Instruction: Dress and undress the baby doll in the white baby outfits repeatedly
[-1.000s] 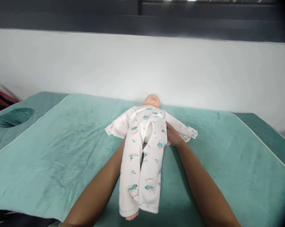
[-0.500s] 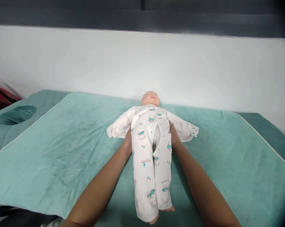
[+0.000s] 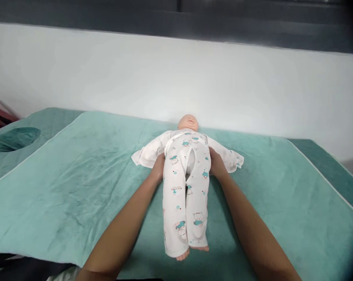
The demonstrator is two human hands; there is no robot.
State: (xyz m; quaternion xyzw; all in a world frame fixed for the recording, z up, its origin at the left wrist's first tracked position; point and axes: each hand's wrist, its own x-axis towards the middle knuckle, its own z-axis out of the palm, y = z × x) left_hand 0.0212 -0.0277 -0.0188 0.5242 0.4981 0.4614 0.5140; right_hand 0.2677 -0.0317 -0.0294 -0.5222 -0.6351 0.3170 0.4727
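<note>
A baby doll (image 3: 185, 171) in a white sleepsuit with teal prints lies face up on a teal towel (image 3: 77, 175), its head toward the wall. My left hand (image 3: 158, 167) presses against the doll's left side at the waist. On the other side of the waist my right hand (image 3: 215, 164) does the same. The fingers of both hands curl round the body, partly hidden under it. The doll's sleeves spread out to both sides, and its bare feet poke out of the trouser legs near me.
The towel covers a green padded table (image 3: 325, 164) set against a white wall (image 3: 176, 78). A face hole (image 3: 14, 138) shows in the table at the far left. Something red and dark lies past the left edge.
The doll's legs swung from left of centre to the right and back toward the middle. Both hands stayed at its waist, and the left hand came out from under the body.
</note>
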